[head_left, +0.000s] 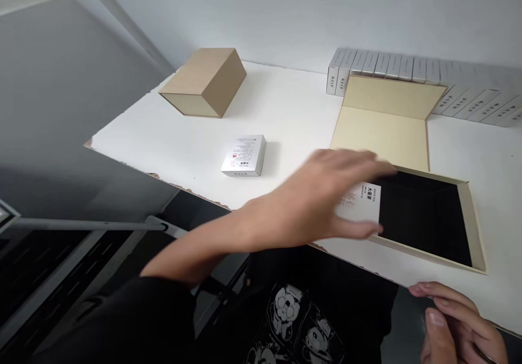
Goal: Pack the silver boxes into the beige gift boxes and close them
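Note:
My left hand point(322, 201) is above the left end of an open beige gift box point(477, 228), thumb and fingers apart and slightly blurred. Beneath it a white tea box point(371, 203) with printed characters lies inside, at the left end of the black interior point(424, 217); the hand partly covers it. Whether the fingers touch the tea box I cannot tell. My right hand point(465, 320) is at the table's front edge, lower right, fingers loosely bent and thumb apart, with nothing seen in it. Another white tea box point(242, 154) lies on the table, left of my left hand.
A closed brown box point(204, 81) stands at the back left of the white table point(285, 97). Several silver-white boxes point(383, 65) form a row along the wall, behind the raised lid point(383, 130). The table's front edge is chipped.

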Demonstrator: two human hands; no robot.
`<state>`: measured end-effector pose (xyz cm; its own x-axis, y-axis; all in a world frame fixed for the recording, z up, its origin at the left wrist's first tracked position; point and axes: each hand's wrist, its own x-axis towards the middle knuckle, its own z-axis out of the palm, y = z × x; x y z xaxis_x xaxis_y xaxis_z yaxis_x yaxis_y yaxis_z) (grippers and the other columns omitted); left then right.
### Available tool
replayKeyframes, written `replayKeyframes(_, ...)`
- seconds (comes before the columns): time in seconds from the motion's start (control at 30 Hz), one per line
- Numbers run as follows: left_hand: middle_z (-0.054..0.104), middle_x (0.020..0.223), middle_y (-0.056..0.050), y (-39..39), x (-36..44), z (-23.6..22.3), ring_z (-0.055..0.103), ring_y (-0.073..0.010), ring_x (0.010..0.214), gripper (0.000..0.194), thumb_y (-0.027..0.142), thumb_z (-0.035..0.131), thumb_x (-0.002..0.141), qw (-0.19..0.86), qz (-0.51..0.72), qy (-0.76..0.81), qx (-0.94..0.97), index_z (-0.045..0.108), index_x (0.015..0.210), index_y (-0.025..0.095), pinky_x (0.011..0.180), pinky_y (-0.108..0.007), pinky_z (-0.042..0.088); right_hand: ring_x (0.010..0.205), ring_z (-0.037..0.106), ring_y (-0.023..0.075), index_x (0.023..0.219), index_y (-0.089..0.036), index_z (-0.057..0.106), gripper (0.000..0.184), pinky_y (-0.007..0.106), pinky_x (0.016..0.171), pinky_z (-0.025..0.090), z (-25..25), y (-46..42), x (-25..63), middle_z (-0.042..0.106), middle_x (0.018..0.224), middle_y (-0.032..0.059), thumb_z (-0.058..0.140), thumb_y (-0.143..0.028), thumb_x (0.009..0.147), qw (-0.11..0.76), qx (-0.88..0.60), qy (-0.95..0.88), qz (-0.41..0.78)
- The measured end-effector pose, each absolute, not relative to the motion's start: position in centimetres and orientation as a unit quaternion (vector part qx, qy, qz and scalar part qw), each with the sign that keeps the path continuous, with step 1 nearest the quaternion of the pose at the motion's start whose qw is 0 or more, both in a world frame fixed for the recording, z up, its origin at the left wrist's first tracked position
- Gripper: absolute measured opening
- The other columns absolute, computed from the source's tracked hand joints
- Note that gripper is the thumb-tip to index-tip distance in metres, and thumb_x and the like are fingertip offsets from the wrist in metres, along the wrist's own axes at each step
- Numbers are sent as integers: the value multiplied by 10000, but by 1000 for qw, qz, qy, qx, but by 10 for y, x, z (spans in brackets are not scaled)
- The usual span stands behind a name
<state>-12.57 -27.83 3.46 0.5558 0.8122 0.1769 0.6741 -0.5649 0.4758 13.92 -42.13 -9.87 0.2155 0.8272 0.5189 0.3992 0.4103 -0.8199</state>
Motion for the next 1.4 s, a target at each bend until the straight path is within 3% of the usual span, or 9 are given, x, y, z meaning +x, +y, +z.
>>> replayKeyframes(0.1, 637, 1484, -79, -295, -168, 14, 582, -298, 1435, 518, 399, 719, 977, 15, 369, 691, 621, 510, 1440, 302, 1209, -513, 499, 869, 780, 228, 1003, -160, 715, 85, 320, 610, 608, -102, -424, 144, 784, 1016, 90, 743, -114, 937, 590, -507, -601, 185)
replayKeyframes(0.23, 651, 1427, -116, -299, -221, -26, 580, -462, 1399, 908, 500, 917, 723, 39, 259, 860, 438, 398, 1440, 301, 1166, -697, 474, 858, 780, 227, 993, -164, 715, 80, 337, 634, 620, -103, -424, 144, 783, 1010, 85, 741, -112, 938, 584, -493, -619, 184)
replayKeyframes(0.4, 653, 1406, -77, -294, -253, -36, 651, -383, 1350, 696, 511, 762, 851, 106, 417, 773, 467, 337, 1393, 409, 1062, -693, 572, 890, 777, 225, 1015, -173, 722, 90, 325, 634, 607, -100, -425, 136, 778, 1024, 90, 738, -106, 956, 583, -501, -611, 189)
replayKeyframes(0.5, 682, 1329, -10, -284, -249, 1, 608, -336, 1432, 336, 581, 461, 1016, 130, 543, 665, 496, 528, 1303, 420, 1055, -642, 592, 882, 769, 223, 993, -179, 729, 55, 333, 659, 600, -100, -424, 129, 774, 998, 86, 741, -130, 971, 599, -506, -596, 176)
replayKeyframes(0.6, 699, 1237, 32, -274, -213, 52, 639, -350, 1398, 392, 566, 328, 1048, 168, 621, 499, 581, 650, 1163, 377, 1033, -617, 591, 874, 770, 224, 1002, -180, 736, 55, 338, 680, 605, -104, -423, 127, 777, 986, 84, 724, -131, 982, 605, -505, -594, 164)
replayKeyframes(0.7, 729, 1163, 21, -267, -148, 88, 748, -294, 1111, 266, 493, 603, 996, 241, 465, 423, 739, 585, 1198, 320, 828, -481, 633, 898, 783, 234, 1032, -183, 740, 99, 321, 656, 609, -108, -423, 132, 783, 1020, 92, 712, -105, 978, 583, -504, -614, 172)
replayKeyframes(0.77, 743, 1109, -25, -262, -100, 95, 741, -255, 957, 435, 387, 782, 917, 297, 256, 358, 847, 546, 1257, 254, 731, -384, 596, 901, 786, 238, 1046, -182, 735, 106, 311, 643, 610, -109, -422, 136, 784, 1037, 100, 706, -104, 981, 575, -503, -620, 178)
replayKeyframes(0.9, 717, 1198, -137, -244, -26, 78, 704, -295, 996, 613, 387, 823, 929, 202, 9, 250, 947, 503, 1396, 151, 838, -422, 529, 890, 779, 227, 1055, -194, 719, 99, 317, 672, 628, -109, -422, 139, 779, 1018, 92, 674, -120, 1007, 575, -500, -620, 183)
replayKeyframes(1.4, 687, 1404, -203, -219, -4, 46, 677, -342, 1211, 873, 606, 682, 920, 379, -113, 265, 880, 401, 1583, 113, 953, -402, 549, 760, 737, 252, 914, -214, 734, 109, 416, 672, 549, -18, -358, 199, 736, 821, 54, 799, -164, 842, 612, -493, -614, 68)
